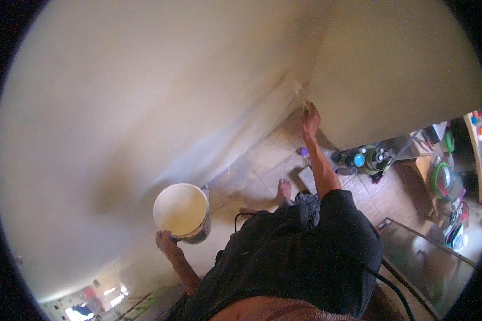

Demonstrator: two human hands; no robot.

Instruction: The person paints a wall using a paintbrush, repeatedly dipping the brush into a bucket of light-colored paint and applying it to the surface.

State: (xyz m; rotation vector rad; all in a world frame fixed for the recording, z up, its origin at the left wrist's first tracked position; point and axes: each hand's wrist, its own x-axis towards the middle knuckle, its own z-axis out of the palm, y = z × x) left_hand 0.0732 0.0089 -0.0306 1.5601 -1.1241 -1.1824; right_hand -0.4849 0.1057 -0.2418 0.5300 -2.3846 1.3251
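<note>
My left hand (168,246) grips the rim of a white bucket (199,232) holding cream-coloured liquid (179,209), beside the pale wall (91,96). My right hand (310,115) is up at the inner corner of two walls, fingers closed round a small pale tool (301,93), apparently a brush. Its tip is at the wall and blurred, so its shape is hard to make out. Faint darker marks run along the wall around it.
Below is a tiled floor (270,155) with my bare feet (284,187) and a purple item (303,151). At right are bottles (372,160), a wooden piece (423,176), green-rimmed tubs (439,182), a shelf edge (474,139) and a metal surface (412,246). A cable (399,294) runs near me.
</note>
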